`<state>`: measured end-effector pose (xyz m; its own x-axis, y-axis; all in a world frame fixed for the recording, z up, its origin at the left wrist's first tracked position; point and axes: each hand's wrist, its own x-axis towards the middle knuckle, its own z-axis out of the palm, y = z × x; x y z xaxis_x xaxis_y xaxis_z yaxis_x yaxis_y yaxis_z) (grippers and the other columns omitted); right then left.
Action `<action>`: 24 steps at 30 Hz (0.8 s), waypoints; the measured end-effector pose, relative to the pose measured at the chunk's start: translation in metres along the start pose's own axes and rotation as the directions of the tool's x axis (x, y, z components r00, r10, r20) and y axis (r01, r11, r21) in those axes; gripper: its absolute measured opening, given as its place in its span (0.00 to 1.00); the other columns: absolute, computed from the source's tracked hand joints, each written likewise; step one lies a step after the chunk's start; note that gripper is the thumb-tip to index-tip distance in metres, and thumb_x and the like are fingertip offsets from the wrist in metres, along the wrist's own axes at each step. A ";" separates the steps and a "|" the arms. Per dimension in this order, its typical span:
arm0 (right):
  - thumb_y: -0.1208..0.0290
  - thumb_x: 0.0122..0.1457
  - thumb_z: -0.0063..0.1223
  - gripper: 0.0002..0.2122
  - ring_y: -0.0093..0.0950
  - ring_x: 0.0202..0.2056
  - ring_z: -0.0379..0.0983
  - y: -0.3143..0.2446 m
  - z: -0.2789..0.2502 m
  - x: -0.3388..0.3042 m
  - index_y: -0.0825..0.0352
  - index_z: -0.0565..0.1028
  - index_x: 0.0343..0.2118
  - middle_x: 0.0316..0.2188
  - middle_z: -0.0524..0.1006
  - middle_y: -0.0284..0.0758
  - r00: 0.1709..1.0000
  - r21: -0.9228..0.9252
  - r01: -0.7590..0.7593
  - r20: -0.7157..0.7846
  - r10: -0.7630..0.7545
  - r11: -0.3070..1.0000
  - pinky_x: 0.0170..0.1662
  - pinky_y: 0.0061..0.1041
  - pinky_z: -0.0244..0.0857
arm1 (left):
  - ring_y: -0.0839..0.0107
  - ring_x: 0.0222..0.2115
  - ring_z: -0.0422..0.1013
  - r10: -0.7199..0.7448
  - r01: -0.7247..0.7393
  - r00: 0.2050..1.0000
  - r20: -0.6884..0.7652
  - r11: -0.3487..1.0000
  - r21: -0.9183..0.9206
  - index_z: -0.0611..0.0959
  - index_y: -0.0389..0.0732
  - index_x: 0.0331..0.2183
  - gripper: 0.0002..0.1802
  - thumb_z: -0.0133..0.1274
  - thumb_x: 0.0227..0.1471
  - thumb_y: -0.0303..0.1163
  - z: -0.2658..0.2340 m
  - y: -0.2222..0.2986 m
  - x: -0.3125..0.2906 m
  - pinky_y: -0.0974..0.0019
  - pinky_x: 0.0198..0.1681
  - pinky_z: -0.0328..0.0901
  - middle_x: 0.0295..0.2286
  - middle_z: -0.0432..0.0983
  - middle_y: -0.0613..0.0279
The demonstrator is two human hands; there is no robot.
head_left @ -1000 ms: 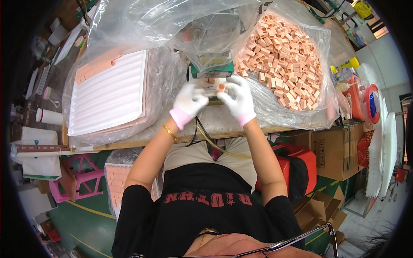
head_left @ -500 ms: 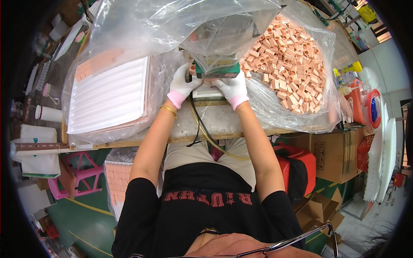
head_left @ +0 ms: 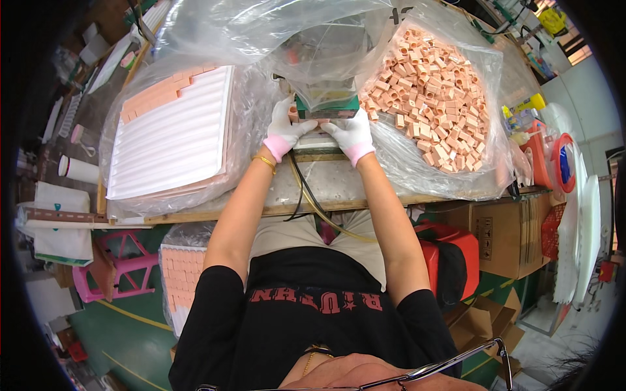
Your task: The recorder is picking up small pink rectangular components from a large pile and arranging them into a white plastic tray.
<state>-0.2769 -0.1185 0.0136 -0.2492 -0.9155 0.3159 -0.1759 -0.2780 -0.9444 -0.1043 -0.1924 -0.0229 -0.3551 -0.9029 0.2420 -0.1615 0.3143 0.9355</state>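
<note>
A pink piece [head_left: 293, 114] is seen at the left hand [head_left: 285, 128], upper centre of the frame; whether it is gripped cannot be told. The right hand [head_left: 353, 133] is held at the green block [head_left: 328, 109], its grip likewise unclear. Loose pieces [head_left: 433, 98] are heaped upper right; a white tray [head_left: 171, 143] is laid upper left.

Wide fisheye view, head-worn, looking down

Bright, even light with only soft shadows fills the middle, glare streaks the clear plastic sheet [head_left: 228, 32] at eleven o'clock, a window [head_left: 579, 55] glows at two, and the fisheye view bends straight edges toward a black, blurry rim at three and nine
</note>
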 end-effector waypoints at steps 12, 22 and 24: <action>0.61 0.47 0.62 0.15 0.34 0.42 0.70 -0.043 -0.037 -0.056 0.70 0.79 0.26 0.43 0.72 0.44 0.927 -0.168 -0.167 0.310 0.213 0.972 0.46 0.29 0.63 | 0.77 0.32 0.74 -0.380 0.491 0.869 0.316 0.735 -0.467 0.73 0.34 0.43 0.20 0.59 0.48 0.28 -0.013 0.109 -0.080 0.79 0.31 0.68 0.36 0.76 0.60; 0.63 0.49 0.62 0.16 0.26 0.43 0.69 -0.041 -0.040 -0.072 0.72 0.78 0.34 0.39 0.75 0.40 0.832 -0.011 -0.460 0.342 0.436 0.888 0.43 0.24 0.64 | 0.68 0.36 0.76 -0.450 0.678 0.733 0.509 0.428 -0.598 0.71 0.32 0.48 0.21 0.53 0.51 0.25 -0.011 0.113 -0.089 0.76 0.35 0.72 0.40 0.75 0.56; 0.63 0.49 0.63 0.17 0.25 0.44 0.69 -0.030 -0.042 -0.072 0.70 0.78 0.37 0.40 0.74 0.41 0.887 -0.040 -0.328 0.331 0.322 0.944 0.44 0.24 0.64 | 0.69 0.37 0.75 -0.441 0.664 0.746 0.500 0.426 -0.615 0.72 0.33 0.47 0.21 0.53 0.51 0.25 -0.008 0.109 -0.089 0.75 0.36 0.71 0.39 0.75 0.57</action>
<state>-0.2937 -0.0321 0.0233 0.0376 -0.9978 -0.0546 -0.1228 0.0496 -0.9912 -0.0830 -0.0796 0.0599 -0.6537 -0.6655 -0.3603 0.2619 -0.6457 0.7173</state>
